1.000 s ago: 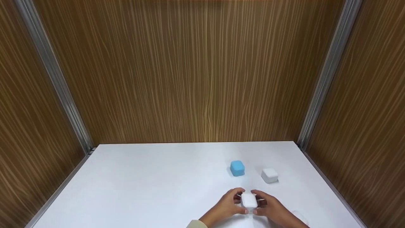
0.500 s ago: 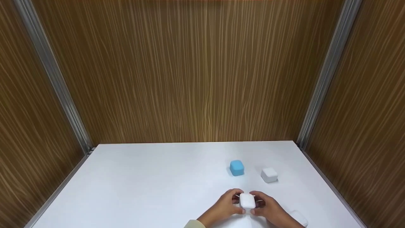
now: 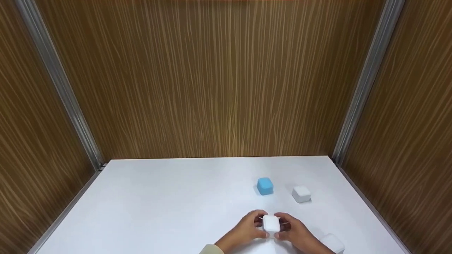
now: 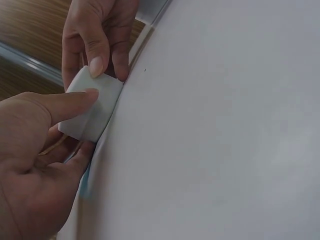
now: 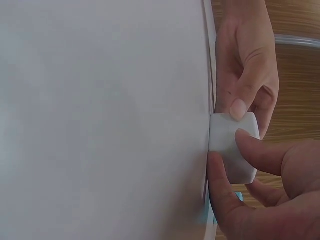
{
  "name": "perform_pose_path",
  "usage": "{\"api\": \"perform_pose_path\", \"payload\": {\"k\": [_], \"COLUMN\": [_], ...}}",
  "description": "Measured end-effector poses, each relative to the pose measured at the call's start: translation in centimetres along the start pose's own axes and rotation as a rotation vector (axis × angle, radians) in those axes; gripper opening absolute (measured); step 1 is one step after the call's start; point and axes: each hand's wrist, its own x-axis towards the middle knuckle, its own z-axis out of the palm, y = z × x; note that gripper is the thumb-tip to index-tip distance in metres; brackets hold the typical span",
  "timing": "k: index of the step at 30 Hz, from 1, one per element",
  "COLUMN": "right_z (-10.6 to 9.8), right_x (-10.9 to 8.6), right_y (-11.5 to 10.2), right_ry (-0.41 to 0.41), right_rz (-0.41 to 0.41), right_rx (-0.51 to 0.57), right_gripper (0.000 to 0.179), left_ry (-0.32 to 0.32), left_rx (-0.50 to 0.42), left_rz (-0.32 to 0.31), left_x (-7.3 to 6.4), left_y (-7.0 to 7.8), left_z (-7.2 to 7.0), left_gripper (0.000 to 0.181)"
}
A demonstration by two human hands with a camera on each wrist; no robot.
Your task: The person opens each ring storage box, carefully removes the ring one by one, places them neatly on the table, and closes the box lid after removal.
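Note:
Both hands hold one small white rounded box point(image 3: 271, 223) between them, low on the white table. My left hand point(image 3: 249, 227) grips its left side, with the thumb on the near face and the other fingers curled behind. From the right, my right hand point(image 3: 295, 233) grips the same box in a similar way. The left wrist view shows both thumbs on the white box point(image 4: 100, 105), whose lower edge is at the tabletop. In the right wrist view the white box point(image 5: 230, 145) sits between the two hands, and its far side is hidden.
A blue rounded box point(image 3: 265, 186) stands beyond the hands. To its right is another white box point(image 3: 301, 194). A third white box point(image 3: 332, 243) lies by the right forearm, partly cut off by the frame. Wood-grain walls point(image 3: 226, 81) enclose the white table point(image 3: 159, 204).
Both hands have shifted slightly left along the table with the white box between them. More of the white box by the right forearm now shows. The blue box stays in place.

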Motion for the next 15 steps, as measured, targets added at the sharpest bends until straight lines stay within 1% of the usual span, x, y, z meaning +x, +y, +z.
{"api": "perform_pose_path", "payload": {"k": [1, 3, 8, 12, 15], "right_z": [0.1, 0.4, 1.2, 1.9, 2.6], "right_x": [0.1, 0.3, 0.8, 1.2, 1.7], "right_y": [0.0, -0.2, -0.6, -0.8, -1.1], "right_ry": [-0.003, -0.002, -0.008, -0.032, -0.037], "right_rz": [-0.008, 0.002, 0.017, -0.019, -0.042], "right_rx": [0.007, 0.002, 0.002, 0.015, 0.018], "right_gripper": [0.072, 0.071, 0.070, 0.070, 0.070], "left_ry": [-0.001, -0.002, 0.009, 0.028, 0.044], "left_rx": [0.008, 0.018, 0.034, 0.039, 0.032], "left_rz": [0.001, 0.000, -0.026, -0.033, -0.023], "left_x": [-0.1, -0.3, -0.9, -1.5, -1.8], "left_y": [0.0, 0.0, -0.1, -0.2, -0.4], "left_z": [-0.1, -0.5, -1.3, -2.1, -2.7], "left_gripper": [0.052, 0.053, 0.053, 0.054, 0.056]}}
